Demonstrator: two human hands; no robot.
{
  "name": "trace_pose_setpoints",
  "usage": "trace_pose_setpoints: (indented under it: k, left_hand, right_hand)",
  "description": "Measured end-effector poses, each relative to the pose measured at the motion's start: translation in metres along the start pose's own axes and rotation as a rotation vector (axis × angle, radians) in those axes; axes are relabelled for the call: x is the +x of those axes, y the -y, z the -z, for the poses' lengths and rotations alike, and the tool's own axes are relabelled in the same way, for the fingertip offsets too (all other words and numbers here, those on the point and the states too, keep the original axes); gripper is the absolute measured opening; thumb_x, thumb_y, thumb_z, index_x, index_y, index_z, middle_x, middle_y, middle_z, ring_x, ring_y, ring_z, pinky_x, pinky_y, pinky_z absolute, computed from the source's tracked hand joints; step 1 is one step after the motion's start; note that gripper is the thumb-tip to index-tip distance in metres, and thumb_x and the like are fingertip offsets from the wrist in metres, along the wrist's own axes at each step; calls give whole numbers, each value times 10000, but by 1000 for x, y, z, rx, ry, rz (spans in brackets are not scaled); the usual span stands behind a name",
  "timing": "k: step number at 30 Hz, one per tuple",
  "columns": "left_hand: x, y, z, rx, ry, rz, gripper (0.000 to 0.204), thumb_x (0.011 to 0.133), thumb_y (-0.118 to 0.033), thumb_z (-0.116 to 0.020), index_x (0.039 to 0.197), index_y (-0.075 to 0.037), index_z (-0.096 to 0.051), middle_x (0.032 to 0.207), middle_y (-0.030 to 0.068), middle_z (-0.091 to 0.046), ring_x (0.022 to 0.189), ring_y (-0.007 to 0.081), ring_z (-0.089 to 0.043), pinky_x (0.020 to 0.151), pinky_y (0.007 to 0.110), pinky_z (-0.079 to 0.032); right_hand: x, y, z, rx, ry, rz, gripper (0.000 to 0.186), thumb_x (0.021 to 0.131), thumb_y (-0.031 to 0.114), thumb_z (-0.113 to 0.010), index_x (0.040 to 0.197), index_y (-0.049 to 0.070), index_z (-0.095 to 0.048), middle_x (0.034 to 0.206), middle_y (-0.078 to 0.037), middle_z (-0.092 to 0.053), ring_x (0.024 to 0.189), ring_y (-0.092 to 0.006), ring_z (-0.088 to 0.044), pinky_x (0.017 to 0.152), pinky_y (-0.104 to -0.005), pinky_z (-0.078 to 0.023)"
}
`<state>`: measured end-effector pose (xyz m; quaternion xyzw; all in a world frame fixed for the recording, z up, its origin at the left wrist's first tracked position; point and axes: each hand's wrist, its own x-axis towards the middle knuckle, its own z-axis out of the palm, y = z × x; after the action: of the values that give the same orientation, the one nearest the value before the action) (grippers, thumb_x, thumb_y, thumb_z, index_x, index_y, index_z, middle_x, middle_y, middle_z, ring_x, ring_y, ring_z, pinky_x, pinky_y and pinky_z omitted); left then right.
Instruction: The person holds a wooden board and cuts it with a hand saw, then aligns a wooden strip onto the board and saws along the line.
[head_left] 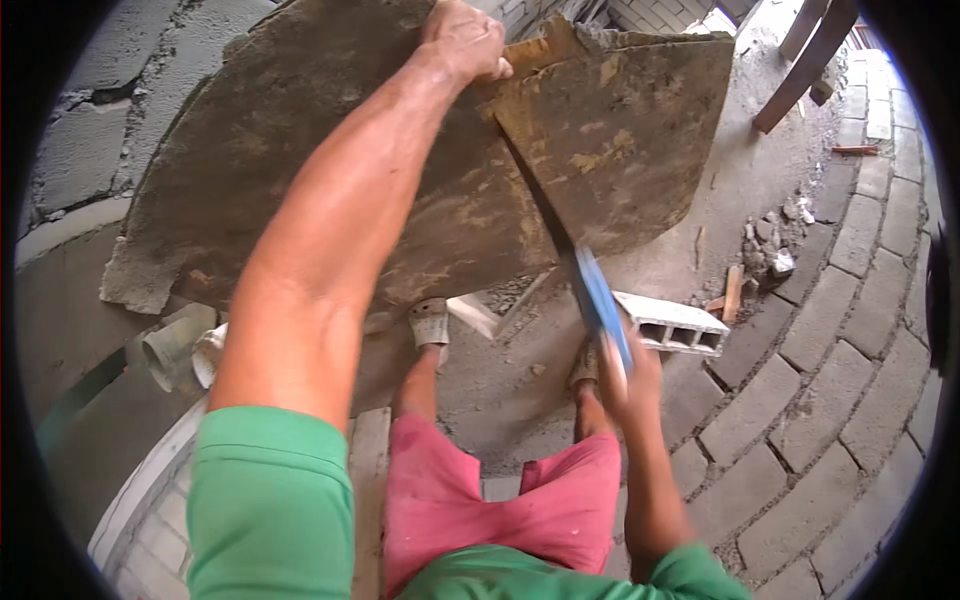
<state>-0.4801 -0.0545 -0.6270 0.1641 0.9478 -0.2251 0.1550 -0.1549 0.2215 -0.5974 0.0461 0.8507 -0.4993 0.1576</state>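
Lower right of centre, the blurred right hand (pixel 632 378) wraps its fingers around a blue-handled, dark-bladed handsaw (pixel 583 272). The blade crosses a broad, mud-brown, rough-edged board (pixel 460 180) at upper centre; sawing looks unfinished, cut depth unclear. Top centre, the left hand (pixel 465 42) clamps its edge.

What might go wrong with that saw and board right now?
The saw in the right hand might slip: its tip points toward the left hand, which grips the far edge of the board. The board might also drop onto the light shoe showing just past its near edge.
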Motion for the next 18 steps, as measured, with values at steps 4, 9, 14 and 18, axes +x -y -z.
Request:
trace_pose_setpoints:
  k: [4,9,14,18]
  left_hand:
    - [32,-34,2,-77,-109,-45,527,853,-582,-624,1014,-119,-816,1061,110,-785,1039,246,-739,911,425,-526]
    - [11,-16,8,-8,2,1,585,846,-574,-593,1055,-71,-804,1117,163,-766,1096,282,-722,930,436,-539]
    - [19,-32,12,0,-185,-34,691,883,-714,-624,990,-57,-811,950,161,-787,929,281,-767,856,450,-545]
    - [12,-1,-20,15,-144,38,668,899,-701,-620,1024,-70,-800,942,145,-789,926,276,-768,897,444,-525]
  right_hand:
    - [168,-21,-70,48,-76,73,443,992,329,-667,1324,37,-648,947,-265,-719,899,-382,-742,792,-405,-559]
    - [163,-29,-76,74,43,71,525,988,377,-685,1383,40,-603,982,-262,-728,934,-356,-749,836,-388,-559]
    - [151,-39,-52,257,96,103,485,1050,301,-572,1458,41,-535,875,-32,-641,731,-141,-594,665,-324,-512]
    - [-22,-19,12,103,28,106,517,1007,327,-613,1413,7,-592,1245,-239,-715,1137,-306,-718,967,-378,-535]
